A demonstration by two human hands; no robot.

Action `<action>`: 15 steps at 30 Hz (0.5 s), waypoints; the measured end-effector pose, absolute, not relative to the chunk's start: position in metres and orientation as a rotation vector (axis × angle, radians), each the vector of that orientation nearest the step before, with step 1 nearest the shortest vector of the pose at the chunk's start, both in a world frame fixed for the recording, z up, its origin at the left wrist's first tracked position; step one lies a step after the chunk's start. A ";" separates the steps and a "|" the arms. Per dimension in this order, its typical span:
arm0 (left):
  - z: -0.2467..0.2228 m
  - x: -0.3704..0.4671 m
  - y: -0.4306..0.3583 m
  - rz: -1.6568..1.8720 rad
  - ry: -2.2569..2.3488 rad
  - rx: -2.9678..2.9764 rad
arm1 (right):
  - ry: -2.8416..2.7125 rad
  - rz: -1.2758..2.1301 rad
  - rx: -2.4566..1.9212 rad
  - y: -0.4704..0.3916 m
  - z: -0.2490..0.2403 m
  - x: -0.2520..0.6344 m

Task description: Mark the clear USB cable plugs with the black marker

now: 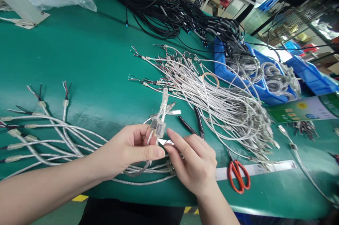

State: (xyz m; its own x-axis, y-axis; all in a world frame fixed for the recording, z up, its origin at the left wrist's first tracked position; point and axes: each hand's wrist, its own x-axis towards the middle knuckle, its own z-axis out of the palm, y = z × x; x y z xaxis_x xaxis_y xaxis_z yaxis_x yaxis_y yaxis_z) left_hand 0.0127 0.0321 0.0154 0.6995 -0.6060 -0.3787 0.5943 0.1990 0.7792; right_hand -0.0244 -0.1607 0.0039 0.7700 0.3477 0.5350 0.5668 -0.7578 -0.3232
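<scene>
My left hand [132, 147] is closed around grey-white USB cables near two clear moulded blocks [159, 129], held just above the bench. From these blocks, cable ends with clear plug housings [164, 99] point away from me. My right hand [192, 158] pinches a small shiny silver piece [166, 142] between thumb and index finger, close below the blocks. Whether that piece is a blade or a foil strip, I cannot tell. Beyond the right hand lie pliers with black handles [199, 122]. Scissors with red-orange handles [239, 177] rest to the right.
Several cables with stripped wire ends [39, 103] spread at left. A large pile of white cables [219, 103] covers the middle right. Behind it are blue bins [222, 64] with coiled cables and a black cable bundle [159, 13]. A metal ruler [284, 165] lies near the front edge.
</scene>
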 end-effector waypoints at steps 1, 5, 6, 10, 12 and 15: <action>0.015 0.013 0.032 -0.839 -0.016 1.083 | -0.692 -0.590 -2.476 -0.161 0.005 -0.024; 0.014 0.013 0.033 -0.839 -0.018 1.092 | -0.693 -0.518 -2.455 -0.161 0.007 -0.024; 0.014 0.013 0.033 -0.839 -0.023 1.099 | -0.690 -0.516 -2.458 -0.162 0.007 -0.024; 0.013 0.013 0.034 -0.834 -0.046 1.128 | -0.678 -0.611 -2.501 -0.163 0.005 -0.025; 0.014 0.013 0.033 -0.845 -0.059 1.130 | -0.672 -0.695 -2.531 -0.164 0.003 -0.026; 0.015 0.012 0.033 -0.859 -0.079 1.121 | -0.666 -0.766 -2.534 -0.166 0.003 -0.026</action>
State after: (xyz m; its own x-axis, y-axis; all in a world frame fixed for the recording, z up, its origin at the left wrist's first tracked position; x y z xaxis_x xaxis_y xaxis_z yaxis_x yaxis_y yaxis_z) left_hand 0.0123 0.0328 0.0148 0.6857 -0.6374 -0.3515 0.5629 0.1583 0.8112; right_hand -0.0258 -0.1655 0.0033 0.7351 0.3215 0.5970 0.5462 -0.8024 -0.2404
